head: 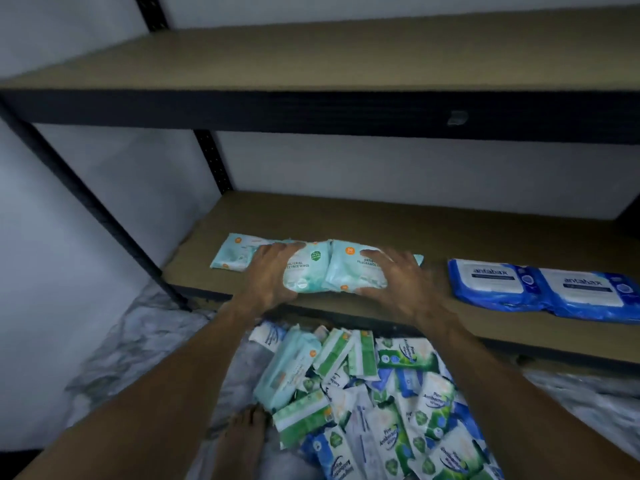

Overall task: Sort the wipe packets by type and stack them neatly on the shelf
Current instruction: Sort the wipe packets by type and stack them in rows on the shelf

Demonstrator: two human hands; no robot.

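Head view: a person's left hand (273, 268) and right hand (398, 275) press a pair of pale teal packets (341, 271) together side by side at the front of the lower shelf (311, 216). Each hand is clamped on its own end, with fingers curled over the top edge and the thumb underneath. The frame is soft with blur, so it is hard to say whether the pair already rests on the board or hangs just above it. A flat teal packet (230, 256) of the same look lies on the shelf just to the left, partly behind the left hand, and a teal corner pokes out beyond the right hand. Two blue packets (540, 289) sit well apart to the right on the same board. The upper shelf (311, 60) carries nothing that shows here. On the floor below, a mixed pile (367, 393) of green-and-white, blue and teal packets waits unsorted beside a bare foot (246, 431). The task looks to be in its early stage. The risk lies in the squeeze: these soft, puffy packets are held only by end pressure, so the middle seam could buckle and one could slip off the shelf's front edge into the pile. Set down askew, they would start a crooked row, or push the flat packet behind them out of line.
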